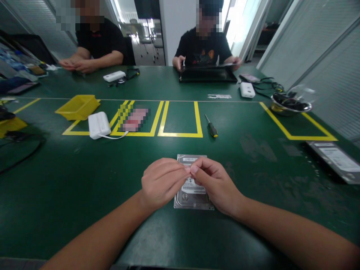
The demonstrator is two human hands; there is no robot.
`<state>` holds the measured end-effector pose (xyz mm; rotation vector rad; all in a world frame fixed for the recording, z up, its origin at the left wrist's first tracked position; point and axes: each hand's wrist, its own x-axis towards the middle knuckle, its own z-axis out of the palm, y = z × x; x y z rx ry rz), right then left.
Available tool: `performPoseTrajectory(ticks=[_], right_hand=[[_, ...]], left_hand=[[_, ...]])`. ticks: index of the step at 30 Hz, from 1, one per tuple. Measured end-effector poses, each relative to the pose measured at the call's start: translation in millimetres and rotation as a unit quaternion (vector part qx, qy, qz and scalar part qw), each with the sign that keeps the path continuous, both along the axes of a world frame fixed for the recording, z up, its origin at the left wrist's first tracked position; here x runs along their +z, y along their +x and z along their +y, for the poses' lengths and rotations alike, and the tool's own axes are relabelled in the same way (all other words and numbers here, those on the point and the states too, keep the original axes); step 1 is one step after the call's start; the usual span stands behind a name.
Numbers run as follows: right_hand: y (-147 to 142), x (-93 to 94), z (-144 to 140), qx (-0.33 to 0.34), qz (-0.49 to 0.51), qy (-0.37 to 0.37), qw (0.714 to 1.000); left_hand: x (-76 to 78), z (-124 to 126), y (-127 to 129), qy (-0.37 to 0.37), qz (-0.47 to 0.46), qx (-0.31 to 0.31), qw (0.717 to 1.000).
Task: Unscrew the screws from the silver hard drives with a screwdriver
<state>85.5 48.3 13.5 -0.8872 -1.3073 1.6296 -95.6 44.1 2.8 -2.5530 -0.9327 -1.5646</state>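
A silver hard drive (194,200) with a white label lies flat on the green table, directly beneath both hands. Over its label, my left hand (164,182) is closed in a pinch, its fingertips meeting those of the other hand. My right hand (218,183) also pinches with thumb and forefinger. Whatever sits between the fingertips is too small or too hidden to make out. Beyond the drive lies a screwdriver (212,128) with a black and yellow handle, untouched.
Yellow tape rectangles mark the green table (84,180). A yellow bin (78,107), a white power bank (99,125) cabled to a phone (135,120), a metal bowl (291,105) and another hard drive (334,159) lie around. Two people sit opposite, one holding a black tray (208,75).
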Motion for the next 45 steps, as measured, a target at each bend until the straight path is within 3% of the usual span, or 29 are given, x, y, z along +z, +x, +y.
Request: performPoseTrajectory(ticks=[4, 9, 11, 13, 14, 18, 23, 27, 32, 40, 45], right_hand=[[1, 3.6, 3, 0.002, -0.073, 0.043, 0.996], [8, 4.9, 14, -0.003, -0.196, 0.189, 0.962], [16, 1.9, 26, -0.036, -0.293, 0.27, 0.917], [25, -2.7, 41, -0.08, -0.42, 0.366, 0.826], [30, -5.3, 50, -0.096, -0.451, 0.383, 0.801], [49, -16.9, 78, -0.159, -0.52, 0.386, 0.745], [60, -32.2, 92, -0.126, -0.682, 0.341, 0.634], [61, -38.6, 95, -0.098, -0.71, 0.318, 0.621], [61, -33.1, 96, -0.12, -0.717, 0.321, 0.607], [63, -23.3, 88, -0.146, -0.748, 0.338, 0.552], [62, -23.6, 87, -0.153, -0.742, 0.349, 0.552]], left_hand=[[-2.9, 0, -2, 0.019, 0.038, 0.041, 0.998], [-7.2, 5, -5, -0.022, 0.047, 0.06, 0.997], [-9.3, 9, -5, -0.057, 0.046, 0.068, 0.995], [-11.7, 13, -6, -0.098, 0.056, 0.082, 0.99], [-13.0, 16, -6, -0.117, 0.063, 0.09, 0.987], [-18.7, 23, -7, -0.197, 0.087, 0.098, 0.972], [-23.7, 27, -7, -0.268, 0.13, 0.066, 0.952], [-24.1, 27, -7, -0.281, 0.14, 0.069, 0.947], [-24.3, 28, -7, -0.285, 0.153, 0.075, 0.943], [-25.1, 28, -8, -0.282, 0.158, 0.076, 0.943], [-25.9, 27, -7, -0.288, 0.152, 0.076, 0.943]])
